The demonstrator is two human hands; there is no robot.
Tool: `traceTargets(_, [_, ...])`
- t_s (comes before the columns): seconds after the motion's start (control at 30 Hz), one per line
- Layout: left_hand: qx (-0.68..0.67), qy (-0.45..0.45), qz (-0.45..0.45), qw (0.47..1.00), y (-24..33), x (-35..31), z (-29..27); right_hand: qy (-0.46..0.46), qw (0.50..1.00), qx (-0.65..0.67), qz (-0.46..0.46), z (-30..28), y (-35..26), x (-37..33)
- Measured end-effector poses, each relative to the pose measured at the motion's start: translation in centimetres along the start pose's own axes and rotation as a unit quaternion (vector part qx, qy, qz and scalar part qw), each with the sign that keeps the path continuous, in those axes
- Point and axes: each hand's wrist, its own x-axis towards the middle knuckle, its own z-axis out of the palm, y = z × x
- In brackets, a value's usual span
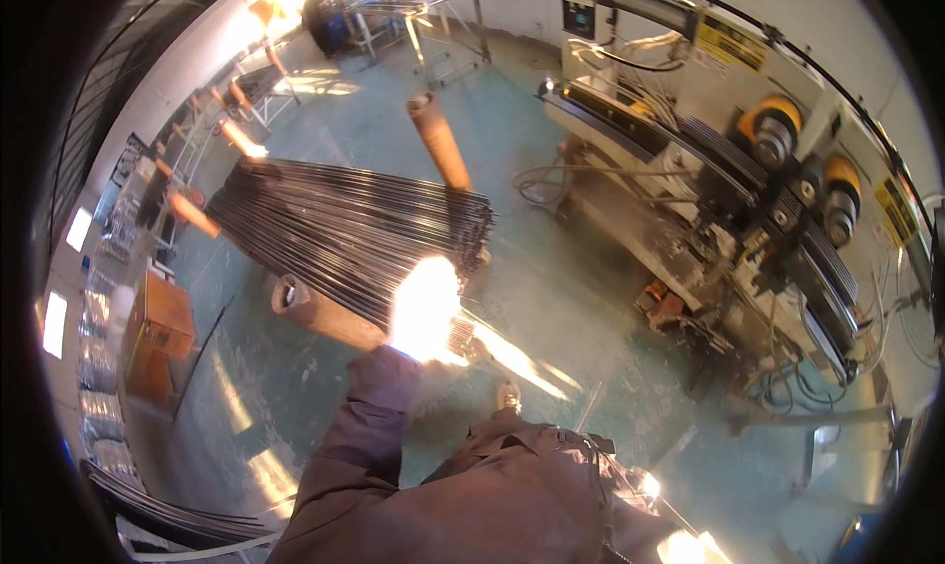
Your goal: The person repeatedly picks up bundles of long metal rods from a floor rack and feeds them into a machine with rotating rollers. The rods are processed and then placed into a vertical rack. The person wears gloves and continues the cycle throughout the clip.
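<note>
My left hand reaches forward to the near right end of a stack of long dark metal rods. Bright sunlight washes the hand out, so its fingers and anything in them cannot be made out. The rods lie side by side between upright rust-brown round posts, and another post stands close to my left forearm. Low at the right edge of my body is my right hand, also whited out by glare and partly cut off by the picture's edge. A thin line, perhaps a rod or cord, runs down toward it.
A long machine with yellow-and-black cylindrical units and loose cables stands on the right. To the left are a brown wooden cabinet and a bundle of dark rods. Metal frames stand at the back.
</note>
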Motion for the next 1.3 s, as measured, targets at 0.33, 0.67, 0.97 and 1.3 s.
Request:
traceTargets(0.33, [0.024, 0.041, -0.525, 0.850, -23.1, -4.7, -13.2, 0.068, 0.989, 0.079, -0.104, -2.7, -30.6, 21.9])
traceTargets(0.67, [0.045, -0.030, -0.564, 0.824, -23.0, -3.2, -12.4, -0.094, 0.870, -0.083, -0.478, 14.9, -66.0, 25.5])
traceTargets(0.97, [0.030, -0.003, -0.600, 0.800, -24.2, -1.4, -11.7, -0.074, 0.835, -0.256, -0.482, 23.1, -78.4, 28.7])
traceTargets(1.3, [0.032, -0.002, -0.662, 0.748, -24.8, -0.1, -11.7, -0.244, 0.787, -0.324, -0.465, 22.9, -83.0, 32.4])
